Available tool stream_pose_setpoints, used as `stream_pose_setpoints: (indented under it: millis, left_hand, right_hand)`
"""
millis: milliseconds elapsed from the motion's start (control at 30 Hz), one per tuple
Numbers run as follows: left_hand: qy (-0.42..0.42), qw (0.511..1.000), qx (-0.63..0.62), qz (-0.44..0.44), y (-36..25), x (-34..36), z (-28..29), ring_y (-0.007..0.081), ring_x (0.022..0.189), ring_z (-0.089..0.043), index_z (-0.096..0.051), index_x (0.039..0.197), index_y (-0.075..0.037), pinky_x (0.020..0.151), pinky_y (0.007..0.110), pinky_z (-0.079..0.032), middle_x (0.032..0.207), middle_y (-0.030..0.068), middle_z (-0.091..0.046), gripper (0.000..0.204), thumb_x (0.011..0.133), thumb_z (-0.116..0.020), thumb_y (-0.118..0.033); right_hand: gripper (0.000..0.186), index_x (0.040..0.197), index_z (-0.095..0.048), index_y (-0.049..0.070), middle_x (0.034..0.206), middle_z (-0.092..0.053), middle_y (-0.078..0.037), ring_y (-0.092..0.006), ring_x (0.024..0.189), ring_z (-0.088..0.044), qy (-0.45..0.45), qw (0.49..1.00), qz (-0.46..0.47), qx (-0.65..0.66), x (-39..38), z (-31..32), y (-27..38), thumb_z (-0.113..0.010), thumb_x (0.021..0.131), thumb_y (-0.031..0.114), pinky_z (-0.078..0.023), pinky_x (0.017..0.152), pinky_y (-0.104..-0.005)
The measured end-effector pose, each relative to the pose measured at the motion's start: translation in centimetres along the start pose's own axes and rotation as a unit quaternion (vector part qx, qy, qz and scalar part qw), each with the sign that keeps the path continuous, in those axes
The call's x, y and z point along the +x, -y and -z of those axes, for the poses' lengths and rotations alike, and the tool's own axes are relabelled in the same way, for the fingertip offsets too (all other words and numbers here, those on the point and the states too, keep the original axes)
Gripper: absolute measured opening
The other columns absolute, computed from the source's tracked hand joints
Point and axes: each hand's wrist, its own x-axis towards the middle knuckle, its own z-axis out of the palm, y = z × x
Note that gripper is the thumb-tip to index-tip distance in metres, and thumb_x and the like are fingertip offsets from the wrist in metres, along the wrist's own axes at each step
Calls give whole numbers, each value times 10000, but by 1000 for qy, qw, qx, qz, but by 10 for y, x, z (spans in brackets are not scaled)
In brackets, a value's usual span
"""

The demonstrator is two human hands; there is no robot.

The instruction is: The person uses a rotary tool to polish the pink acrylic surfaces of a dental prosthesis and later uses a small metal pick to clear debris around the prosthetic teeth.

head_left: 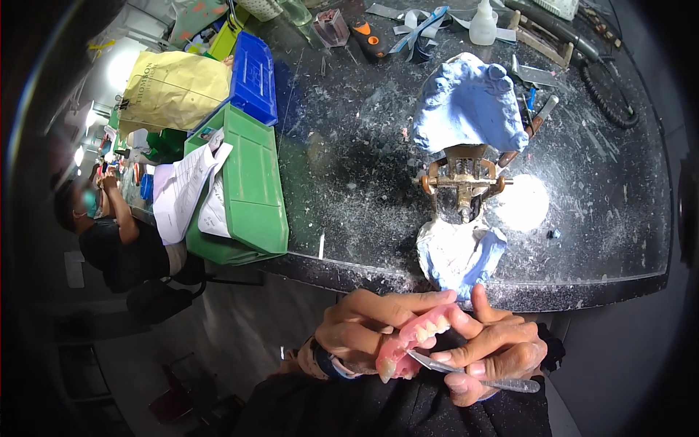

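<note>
My left hand (364, 328) grips a pink denture with white teeth (411, 342) just below the bench's front edge. My right hand (495, 349) holds a thin metal carving knife (473, 375), its blade tip resting on the denture's pink base; the right thumb steadies the denture's upper end. On the dark bench (349, 182) above the hands stands a brass dental articulator (462, 178) with blue-white plaster casts, one large at the top (466, 102) and one lower at the bench edge (459, 255).
Green tray (251, 197) with papers and a blue box (253, 76) lie at the left of the bench, beside a yellow bag (171, 87). Tools, a white bottle (482, 25) and tape strips lie at the back. Another person (109, 233) sits far left.
</note>
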Motion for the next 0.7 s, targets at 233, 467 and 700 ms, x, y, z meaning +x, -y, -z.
stream_pose_setpoints:
  millis: [233,467,700]
  left_hand:
    - [-80,996,-22,20,-7,5,-14,506,1025,-500,-519,877,9,810,491,-527,965,180,-483,192,751,-664,11]
    - [-132,990,46,10,-3,7,-22,412,951,-590,-510,903,-8,715,428,-560,840,194,-608,261,737,-709,-43]
    - [-87,992,84,-43,1,11,-15,335,808,-641,-575,751,-17,664,382,-565,798,132,-626,197,745,-722,-149]
  right_hand:
    - [302,820,-484,66,846,-669,-160,-331,1079,-525,-51,996,-44,50,-1,-6,2,-748,685,12,-197,1073,-423]
    - [212,997,-515,42,987,-605,-268,-392,1102,-492,-57,992,-30,107,2,15,0,-521,881,219,-255,1019,-461]
    - [278,836,-517,28,986,-600,-278,-320,970,-604,33,984,-158,74,17,15,9,-743,676,10,-516,811,-393]
